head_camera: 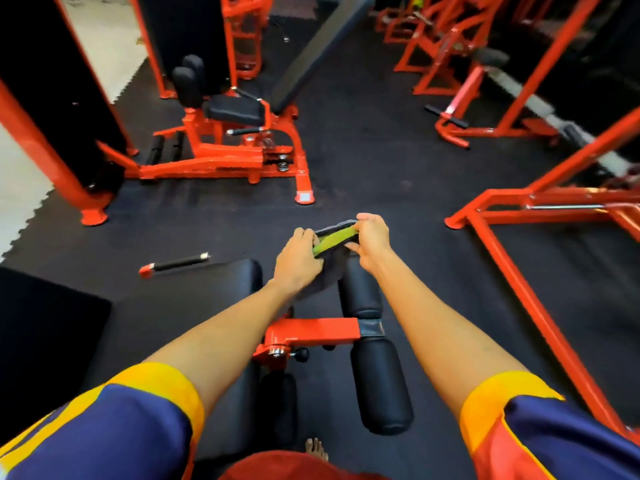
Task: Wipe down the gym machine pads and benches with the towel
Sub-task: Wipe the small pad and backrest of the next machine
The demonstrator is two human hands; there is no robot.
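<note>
The towel (334, 238) is over the far end of the roller pad (361, 292), one end pinched in the fingers (305, 234) of the left hand (299, 263), the other in the right hand (372, 242). A weak pinch may drop it on the floor (381, 168).

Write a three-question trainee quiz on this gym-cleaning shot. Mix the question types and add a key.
1. True or false: both the left hand and the right hand grip the towel.
2. Multiple choice: the stripe on the dark towel is A) red, B) green, C) white.
3. Fill the gap: the person's foot, visible at the bottom of the picture, is ____.

Key: 1 true; 2 B; 3 bare.
</note>
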